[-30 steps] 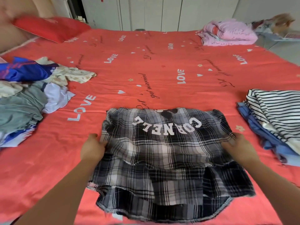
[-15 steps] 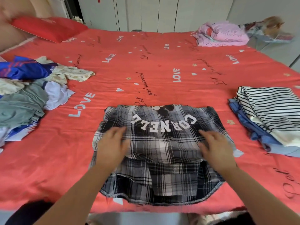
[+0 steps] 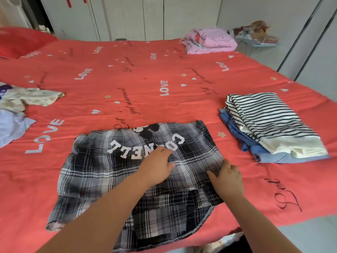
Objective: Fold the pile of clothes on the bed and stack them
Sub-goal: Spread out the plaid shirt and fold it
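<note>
Two sets of fingers are on the plaid shirt [image 3: 109, 170]. The left hand [image 3: 158, 167] lies flat on its middle just below the white lettering, fingers [image 3: 165, 152] straight and close together, pressing the cloth down. The right hand [image 3: 228, 179] sits at the right rim of the doubled-over upper layer with its thumb stretched out across the fabric, and I cannot tell whether its other fingers pinch that rim or only rest on it. The shirt lies by the near edge of the bed [image 3: 127, 79], its hem hanging slightly over. It is only partly folded, with a wider lower layer showing beneath the upper one, so at least one more fold seems to be needed. Near the right edge a striped top [image 3: 269, 117] rests on a blue garment [image 3: 255, 147], a small stack that looks finished. At the left edge a loose pile of clothes [image 3: 14, 114] is unfolded, so judging by that, most of the work remains.
</note>
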The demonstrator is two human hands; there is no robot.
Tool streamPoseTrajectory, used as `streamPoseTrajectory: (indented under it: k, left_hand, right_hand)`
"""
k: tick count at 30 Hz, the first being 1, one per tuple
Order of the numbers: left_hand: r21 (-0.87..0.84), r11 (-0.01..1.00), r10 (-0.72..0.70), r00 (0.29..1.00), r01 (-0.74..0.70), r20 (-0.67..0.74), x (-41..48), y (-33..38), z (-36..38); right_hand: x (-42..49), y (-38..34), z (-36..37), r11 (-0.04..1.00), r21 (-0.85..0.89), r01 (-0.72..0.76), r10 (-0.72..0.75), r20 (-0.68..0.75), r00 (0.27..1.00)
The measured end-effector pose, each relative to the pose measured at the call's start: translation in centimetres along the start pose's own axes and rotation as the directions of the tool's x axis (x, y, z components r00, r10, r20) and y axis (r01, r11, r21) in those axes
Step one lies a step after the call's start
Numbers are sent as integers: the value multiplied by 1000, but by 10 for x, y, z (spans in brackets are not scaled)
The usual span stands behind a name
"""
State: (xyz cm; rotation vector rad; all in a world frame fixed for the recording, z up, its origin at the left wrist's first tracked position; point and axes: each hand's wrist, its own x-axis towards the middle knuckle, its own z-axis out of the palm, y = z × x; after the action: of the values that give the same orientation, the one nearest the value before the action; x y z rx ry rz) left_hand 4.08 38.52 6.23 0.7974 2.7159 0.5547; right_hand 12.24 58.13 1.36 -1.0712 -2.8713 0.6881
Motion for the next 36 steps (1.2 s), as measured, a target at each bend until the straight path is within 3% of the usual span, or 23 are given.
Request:
streamPoseTrajectory:
  k: [4, 8, 10, 14, 20, 25, 29, 31, 32, 34, 36]
  left_hand:
    - [-199, 979, -30, 997, 44, 73, 44, 47, 22]
    - [-486, 845, -203, 974, 224, 97, 89, 87, 31]
    - [-432, 860, -241, 962, 274, 131, 107, 100, 35]
    - [-75, 972, -216, 973, 222, 76, 119, 99, 38]
    - [-341, 937, -139, 975, 74, -171, 83, 60, -23]
    - [-586, 809, -325, 856, 33, -401, 11, -21, -90]
    - [-817, 565, -597, 740, 112, -311, -57, -115, -102]
    - [-855, 464, -728, 650, 232, -219, -85, -152, -91]
    - [-828, 455, -773, 608, 329, -183, -96, -166, -84]
    - [-773, 436, -824, 551, 461, -135, -112, -182, -64]
    - [-777, 448, -815, 559, 442, -152, -121, -186, -50]
  right_hand:
    - [0, -2, 0, 986, 164, -8, 3, 29, 1000]
    - [-5, -15, -1, 937, 342, 75, -65, -42, 997]
    - [-9, -23, 6, 923, 360, 137, -116, -80, 990]
    - [-15, -34, 12, 891, 396, 223, -171, -162, 972]
    - [-41, -77, -17, 806, 463, 369, -301, -217, 929]
    - [-98, -159, -23, 694, 421, 584, -576, -162, 801]
    - [-156, -210, -5, 632, 367, 683, -764, 149, 628]
    - [-176, -215, 13, 602, 338, 723, -799, 256, 544]
    - [-182, -211, 22, 593, 296, 748, -804, 254, 537]
    - [-181, -197, 38, 588, 199, 784, -808, 110, 578]
    - [-171, -179, 47, 607, 169, 777, -792, 43, 609]
